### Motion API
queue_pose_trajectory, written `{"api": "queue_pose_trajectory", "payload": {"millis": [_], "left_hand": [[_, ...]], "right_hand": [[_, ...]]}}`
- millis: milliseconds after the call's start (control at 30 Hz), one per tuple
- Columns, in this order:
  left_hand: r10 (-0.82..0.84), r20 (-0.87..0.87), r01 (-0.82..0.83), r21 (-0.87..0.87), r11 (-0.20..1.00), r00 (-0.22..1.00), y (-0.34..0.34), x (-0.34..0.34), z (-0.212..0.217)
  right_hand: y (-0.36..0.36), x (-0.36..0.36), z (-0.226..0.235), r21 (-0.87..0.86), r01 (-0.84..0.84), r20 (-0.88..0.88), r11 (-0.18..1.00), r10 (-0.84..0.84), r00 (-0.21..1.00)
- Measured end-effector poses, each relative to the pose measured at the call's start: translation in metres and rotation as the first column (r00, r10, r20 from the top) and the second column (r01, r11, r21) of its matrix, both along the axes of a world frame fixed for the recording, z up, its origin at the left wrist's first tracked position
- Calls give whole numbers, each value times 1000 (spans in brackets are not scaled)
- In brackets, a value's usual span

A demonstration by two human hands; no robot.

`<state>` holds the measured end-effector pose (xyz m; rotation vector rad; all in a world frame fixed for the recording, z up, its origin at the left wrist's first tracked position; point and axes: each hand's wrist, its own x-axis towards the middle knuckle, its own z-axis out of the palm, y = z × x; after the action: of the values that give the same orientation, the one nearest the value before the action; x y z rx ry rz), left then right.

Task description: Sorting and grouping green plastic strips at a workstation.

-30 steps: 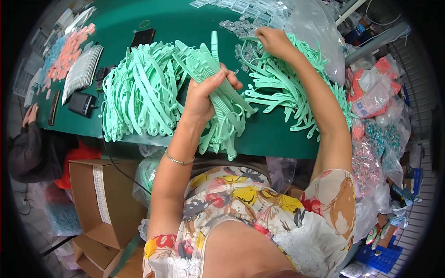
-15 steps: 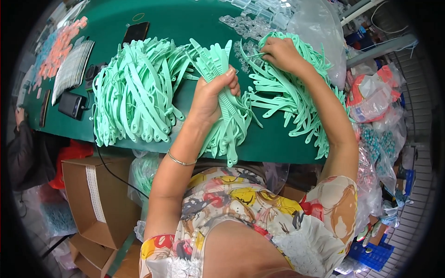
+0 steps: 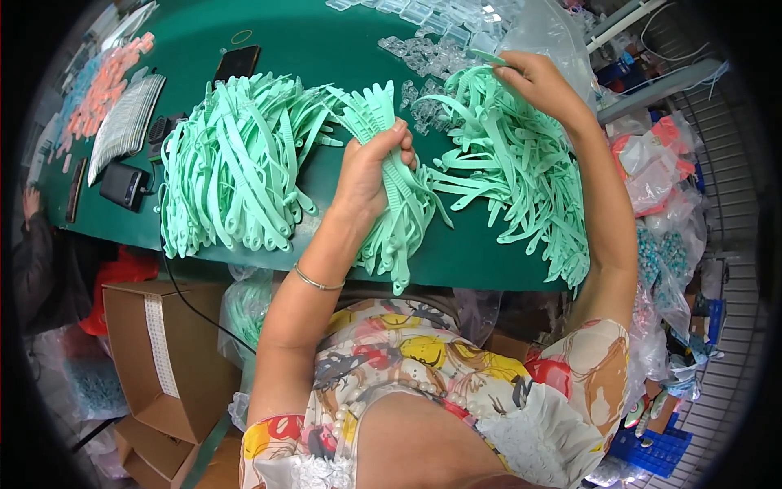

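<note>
My left hand [image 3: 373,167] is closed round a bundle of mint-green ridged straps [image 3: 397,200]; their ends stick out above the fist and hang below it. Up at the far edge of the right-hand heap of straps [image 3: 521,163], my right hand [image 3: 533,80] pinches the end of one strap [image 3: 487,57] between thumb and fingers. The rest of that strap cannot be told from the heap. To the left of my left hand lies another large heap of the same straps [image 3: 236,163], piled near the table's front edge.
Clear plastic pieces [image 3: 436,57] lie behind the right heap on the green table [image 3: 326,49], beside a clear bag [image 3: 542,28]. A phone [image 3: 237,63], a black power bank [image 3: 125,186] and orange pieces [image 3: 106,81] are at left. Another person's hand [image 3: 31,204] shows far left.
My right hand has moved right and farther back over the heap, with a strap end now showing at its fingertips. My left hand keeps its bundle, its upper ends now closer together.
</note>
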<state>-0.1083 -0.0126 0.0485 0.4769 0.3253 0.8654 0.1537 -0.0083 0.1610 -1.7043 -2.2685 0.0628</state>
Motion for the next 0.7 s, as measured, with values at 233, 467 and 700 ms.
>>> {"api": "queue_pose_trajectory", "payload": {"millis": [233,467,700], "left_hand": [[-17,25,18,-34,999,1000,-6,-5,0],[-154,-17,154,-14,988,988,-30,13,-3],[-239,-69,238,-21,971,969,-41,19,1]], "right_hand": [[-42,-14,11,131,142,40,981,-148,988],[-74,-45,-23,89,340,-215,936,-315,924],[-89,-78,-29,128,374,-131,919,-358,925]]}}
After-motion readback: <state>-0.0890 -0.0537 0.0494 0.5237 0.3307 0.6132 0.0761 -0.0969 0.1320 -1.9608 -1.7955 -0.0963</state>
